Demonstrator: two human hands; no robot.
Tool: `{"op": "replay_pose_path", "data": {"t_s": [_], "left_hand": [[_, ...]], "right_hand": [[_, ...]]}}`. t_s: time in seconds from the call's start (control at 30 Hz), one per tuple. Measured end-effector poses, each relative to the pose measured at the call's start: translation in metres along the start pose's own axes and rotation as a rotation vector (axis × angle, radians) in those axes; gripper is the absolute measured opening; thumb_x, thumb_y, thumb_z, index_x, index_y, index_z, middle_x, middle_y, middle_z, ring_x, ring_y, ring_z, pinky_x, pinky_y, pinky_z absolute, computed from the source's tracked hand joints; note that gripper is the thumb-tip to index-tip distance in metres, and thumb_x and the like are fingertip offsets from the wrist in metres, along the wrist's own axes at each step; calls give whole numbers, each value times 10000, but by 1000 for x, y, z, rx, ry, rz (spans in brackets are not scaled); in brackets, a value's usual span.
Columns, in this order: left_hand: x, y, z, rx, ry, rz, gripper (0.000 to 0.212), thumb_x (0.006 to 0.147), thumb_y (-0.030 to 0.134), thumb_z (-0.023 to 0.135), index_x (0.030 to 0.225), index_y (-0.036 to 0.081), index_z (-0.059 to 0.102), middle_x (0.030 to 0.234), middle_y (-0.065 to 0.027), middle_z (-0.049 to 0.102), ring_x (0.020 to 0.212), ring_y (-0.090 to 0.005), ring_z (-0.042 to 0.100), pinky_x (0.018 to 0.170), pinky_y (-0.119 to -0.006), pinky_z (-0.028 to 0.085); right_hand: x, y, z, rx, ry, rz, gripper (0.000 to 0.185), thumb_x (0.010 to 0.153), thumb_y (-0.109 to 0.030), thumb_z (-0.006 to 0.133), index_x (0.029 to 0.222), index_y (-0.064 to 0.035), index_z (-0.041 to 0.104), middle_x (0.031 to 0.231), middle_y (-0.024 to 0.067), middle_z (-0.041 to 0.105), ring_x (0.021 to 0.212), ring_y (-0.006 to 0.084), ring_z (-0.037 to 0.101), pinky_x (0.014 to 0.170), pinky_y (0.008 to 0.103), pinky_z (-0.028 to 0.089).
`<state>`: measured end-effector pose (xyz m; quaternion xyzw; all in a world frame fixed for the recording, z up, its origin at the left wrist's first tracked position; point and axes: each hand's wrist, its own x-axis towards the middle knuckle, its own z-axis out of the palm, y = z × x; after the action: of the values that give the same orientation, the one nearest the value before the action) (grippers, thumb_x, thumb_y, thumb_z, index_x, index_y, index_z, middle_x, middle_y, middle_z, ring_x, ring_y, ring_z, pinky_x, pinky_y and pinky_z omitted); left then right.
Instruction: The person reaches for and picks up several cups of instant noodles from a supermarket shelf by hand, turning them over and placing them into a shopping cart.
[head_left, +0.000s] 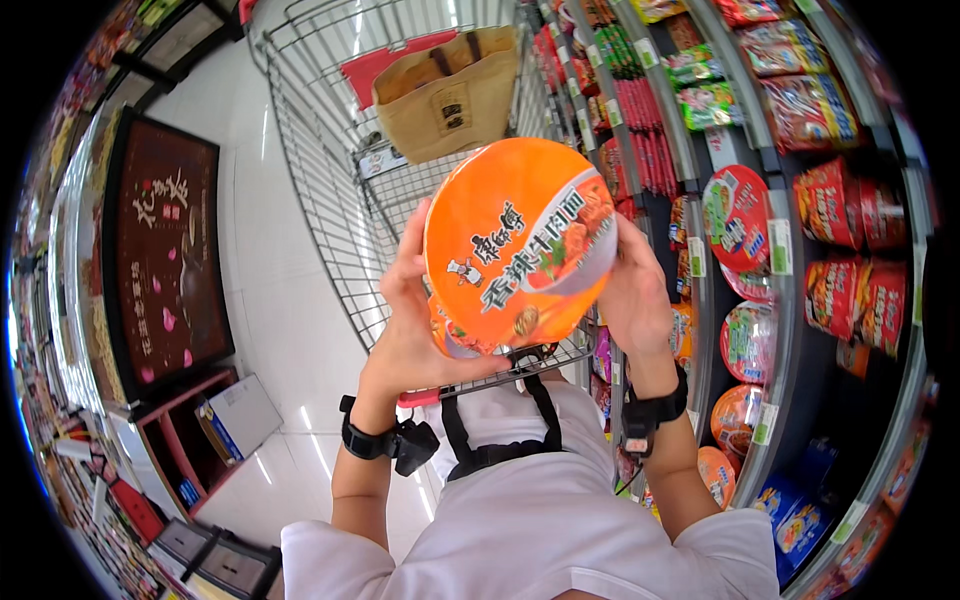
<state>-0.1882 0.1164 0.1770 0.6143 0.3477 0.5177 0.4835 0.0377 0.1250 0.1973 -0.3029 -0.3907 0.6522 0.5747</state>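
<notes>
An orange instant noodle bowl (480, 217) is held up in front of my chest, its printed lid facing me. The lid bears writing, a small chef figure and a picture of beef noodles. My left hand (409, 322) grips the bowl's left side, with the thumb along its lower edge. On the right, my right hand (637, 292) supports the other side, its fingers partly hidden behind the rim. Beyond and beneath the bowl stands a wire shopping cart (300, 157). A tan fabric tote bag (442, 109) with dark handles sits upright inside it.
Shelves (784, 315) of packaged noodles run close along my right, holding red bowls (736, 217) and red noodle packs (829, 202). To the left, across a pale tiled floor (277, 300), are a dark red sign panel (169, 255) and a low cabinet with a white box (240, 416).
</notes>
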Motion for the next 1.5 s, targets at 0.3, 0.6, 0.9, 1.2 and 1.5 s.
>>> {"op": "replay_pose_path", "data": {"t_s": [0.3, 0.6, 0.9, 1.2, 1.5], "left_hand": [[30, 28, 98, -471, -274, -469, 1174, 629, 620, 670, 1388, 63, -32, 1346, -98, 270, 1240, -201, 314, 988, -364, 335], [39, 42, 190, -582, -556, -905, 634, 914, 530, 241, 1342, 63, 252, 1270, -116, 449, 1115, -197, 508, 880, -331, 470], [24, 36, 236, -334, -988, -959, 697, 894, 588, 205, 1351, 63, 246, 1235, -141, 477, 1098, -224, 515, 877, -355, 456], [19, 38, 257, -303, -1103, -588, 1101, 702, 587, 622, 1395, 26, -24, 1306, -219, 298, 1162, -290, 414, 927, -363, 364], [1, 35, 251, -409, -1029, -777, 1184, 642, 579, 660, 1394, 66, -96, 1386, -215, 175, 1311, -319, 189, 1037, -400, 231]], "right_hand": [[-66, -83, -24, -472, 183, -235, 804, 726, -586, 597, 1284, -92, 293, 1370, 180, 228, 1265, 297, 268, 1041, 416, 194], [-157, -124, -68, -592, 436, -61, 824, 755, -682, 471, 1248, -54, 265, 1176, 119, 338, 930, 147, 400, 808, 278, 355], [-223, -158, -88, -583, 602, 42, 819, 671, -533, 644, 1270, -55, 354, 1182, 105, 408, 1049, 180, 450, 891, 278, 354], [-222, -194, -101, -795, 368, 317, 578, 703, -312, 700, 1147, -29, 461, 994, 74, 543, 865, 136, 509, 728, 258, 424], [-206, -190, -106, -844, 308, 534, 611, 715, -458, 656, 1117, -20, 513, 984, 114, 590, 891, 187, 567, 736, 275, 447]]}}
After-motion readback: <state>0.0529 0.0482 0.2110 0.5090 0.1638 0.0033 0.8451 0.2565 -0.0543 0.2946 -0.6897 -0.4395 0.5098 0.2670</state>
